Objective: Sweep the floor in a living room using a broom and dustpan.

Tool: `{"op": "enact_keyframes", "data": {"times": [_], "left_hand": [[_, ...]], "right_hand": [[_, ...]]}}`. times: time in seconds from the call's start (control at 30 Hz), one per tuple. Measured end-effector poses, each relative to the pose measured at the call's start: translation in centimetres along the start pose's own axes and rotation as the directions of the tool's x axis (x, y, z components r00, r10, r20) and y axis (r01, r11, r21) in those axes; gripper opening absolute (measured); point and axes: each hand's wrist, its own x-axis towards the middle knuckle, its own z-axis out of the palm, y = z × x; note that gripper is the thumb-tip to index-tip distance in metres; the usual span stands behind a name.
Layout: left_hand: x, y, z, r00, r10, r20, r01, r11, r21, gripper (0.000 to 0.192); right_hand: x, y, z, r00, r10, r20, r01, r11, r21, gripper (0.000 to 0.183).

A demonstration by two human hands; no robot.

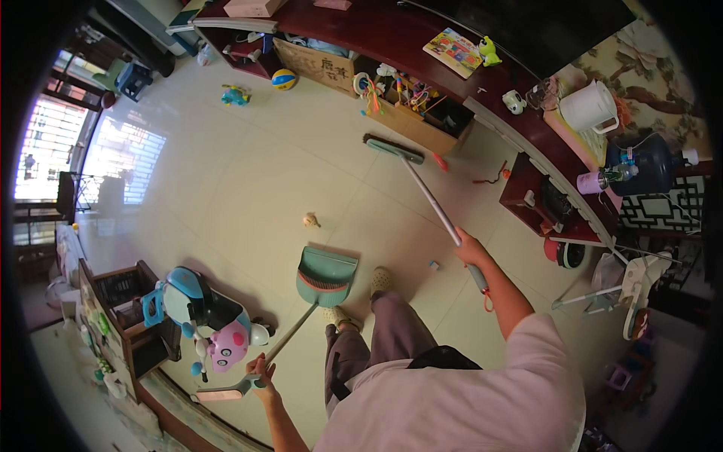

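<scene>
My right hand point(472, 250) grips the grey handle of a broom point(432, 200). The broom's dark-bristled green head point(393, 149) rests on the floor by the box of toys. In my left hand point(262, 374) is the upper handle of a long-handled green dustpan point(327, 270), whose pan lies on the floor just ahead of my feet. A comb-like row of teeth point(322, 282) crosses the pan. A small tan object point(310, 220), too small to identify, lies beyond the pan's front edge. Right of my feet sits a small blue-and-white block point(434, 265).
A child's ride-on scooter point(226, 327) stands at left beside a wooden rack point(133, 333). Ahead are a beach-style ball point(284, 79), a teal toy point(235, 95), a cardboard toy box point(418, 127) and a dark red cabinet point(367, 34). A red corded item point(492, 176) lies at right.
</scene>
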Motion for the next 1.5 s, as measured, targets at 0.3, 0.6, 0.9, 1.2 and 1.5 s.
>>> {"op": "enact_keyframes", "data": {"times": [0.3, 0.6, 0.9, 1.2, 1.5], "left_hand": [[-0.5, 0.1, -0.3, 1.0, 0.007, -0.006, -0.007, 1.0, -0.008, 0.02], [0.3, 0.6, 1.3, 0.999, -0.035, -0.005, 0.035, 0.999, 0.0, 0.019], [0.8, 0.6, 3.1, 0.997, 0.006, 0.074, -0.005, 1.0, -0.008, 0.018], [0.4, 0.1, 2.7, 0.999, -0.003, 0.045, 0.005, 0.999, -0.037, 0.017], [-2.6, -1.2, -0.1, 0.994, -0.028, -0.102, 0.013, 0.989, -0.146, 0.015]], "right_hand": [[1.8, 6.7, 0.3, 0.966, 0.207, -0.152, -0.214, 0.976, -0.031, 0.069], [-2.4, 8.4, 0.6, 0.957, 0.218, -0.193, -0.202, 0.974, 0.098, 0.07], [1.5, 8.7, 7.7, 0.969, 0.23, -0.086, -0.229, 0.973, 0.022, 0.063], [2.4, 2.9, 0.4, 0.994, 0.032, -0.108, -0.029, 0.999, 0.029, 0.057], [1.2, 5.7, 9.2, 0.997, 0.016, 0.071, 0.017, 0.896, -0.444, 0.068]]}}
